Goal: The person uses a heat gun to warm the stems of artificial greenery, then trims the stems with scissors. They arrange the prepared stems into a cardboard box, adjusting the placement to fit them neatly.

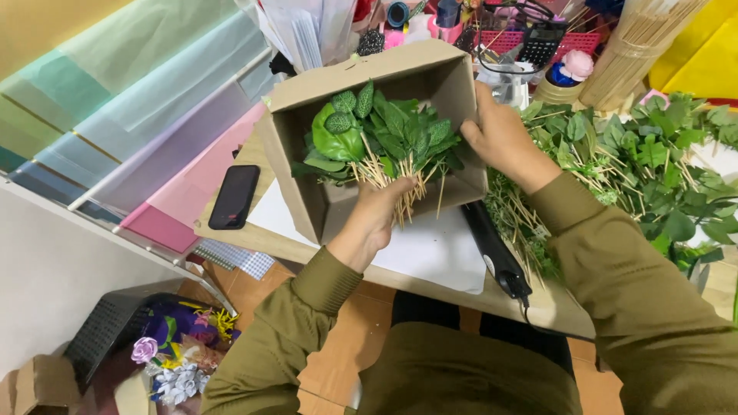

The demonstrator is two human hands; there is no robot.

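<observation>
Left hand [384, 207] closed around a bundle of leaf picks [388, 146], fingers wrapped at the thin wooden sticks, inside the tilted cardboard box [307, 92]. Right hand [500, 138] spread flat against the outer right wall of the box, steadying it. Bundle lying inside the box, green leaves pointing away from the left hand, sticks fanning toward the wrist.

Probably very light, these picks; leaves soft and bendable, sticks stiff but thin and likely easy to snap or to slip apart. Best grip judged low on the gathered sticks, just under the leaves, not on the leaves themselves.

One box, one bundle in hand; number of single picks too many and too crowded to count. To the right of the right hand, one big heap of more leaf picks [646, 169]. Left of the left hand, one black phone [234, 196]. Under the right forearm, one black glue gun [496, 253].
</observation>
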